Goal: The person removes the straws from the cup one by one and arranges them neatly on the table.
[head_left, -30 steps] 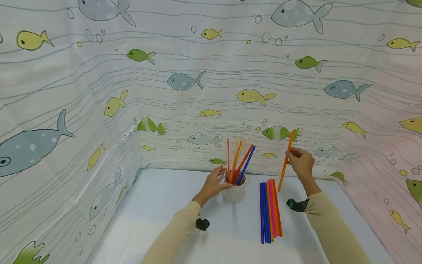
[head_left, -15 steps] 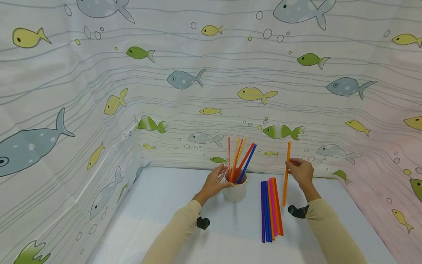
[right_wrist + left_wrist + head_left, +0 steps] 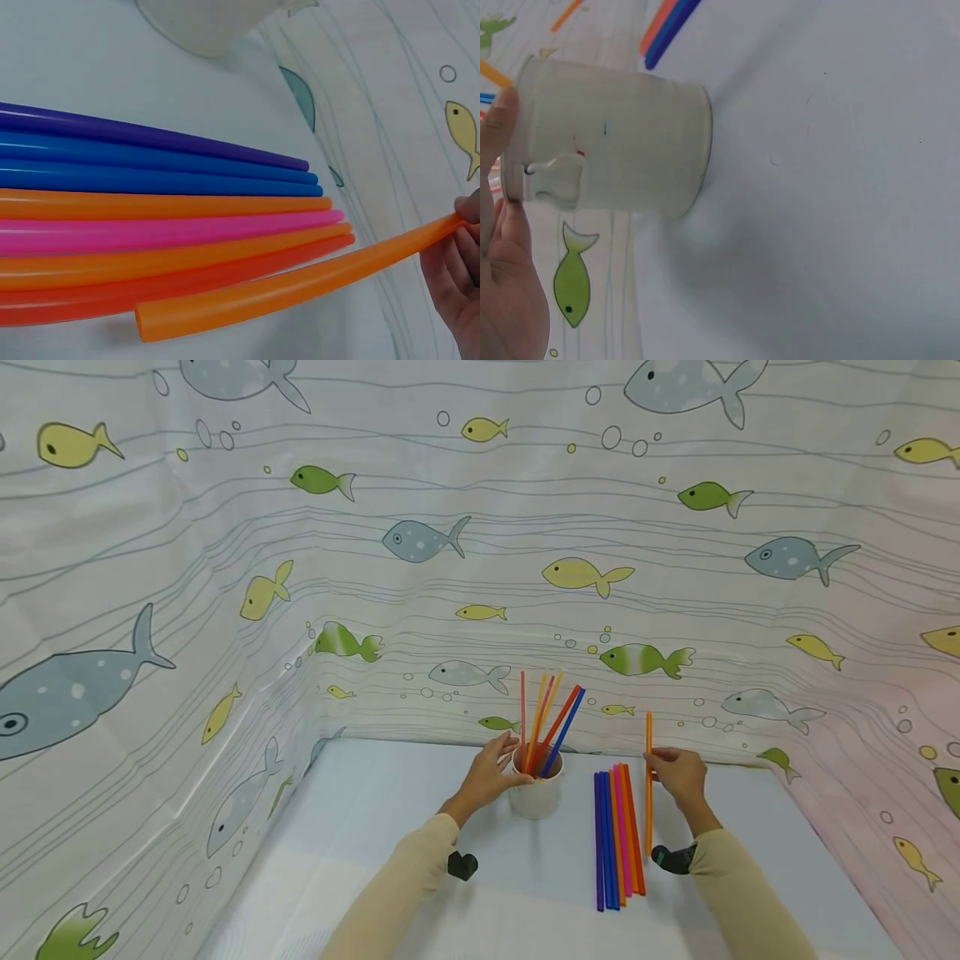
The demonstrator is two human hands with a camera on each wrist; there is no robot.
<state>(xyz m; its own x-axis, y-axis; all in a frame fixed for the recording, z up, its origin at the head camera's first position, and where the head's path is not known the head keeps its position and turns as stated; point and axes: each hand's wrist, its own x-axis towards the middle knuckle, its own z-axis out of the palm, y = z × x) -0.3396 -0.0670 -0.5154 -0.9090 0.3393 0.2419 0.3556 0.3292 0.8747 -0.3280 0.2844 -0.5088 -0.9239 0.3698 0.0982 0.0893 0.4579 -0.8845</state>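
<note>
In the head view my left hand point(image 3: 483, 781) holds the rim of a white mug point(image 3: 535, 802), thumb on the near side and fingers at the far left. The left wrist view shows the mug's small handle point(image 3: 556, 178). Several red, yellow, orange and blue straws point(image 3: 551, 727) lean inside it; their lower ends are hidden. To the right, my right hand point(image 3: 678, 775) pinches an orange straw point(image 3: 648, 818) near its upper part. This straw stands nearly upright in the head view, beside a row of straws point(image 3: 165, 232) in purple, blue, orange, pink and red.
The white table point(image 3: 360, 827) runs back to a hanging cloth point(image 3: 420, 635) printed with fish, which also rises at both sides. Dark wrist devices point(image 3: 462, 866) show below both sleeves. The straw row lies between the mug and the right hand.
My right hand has moved down and slightly left with the orange straw, which has gone from tilted to nearly upright. The left hand has stayed at the mug.
</note>
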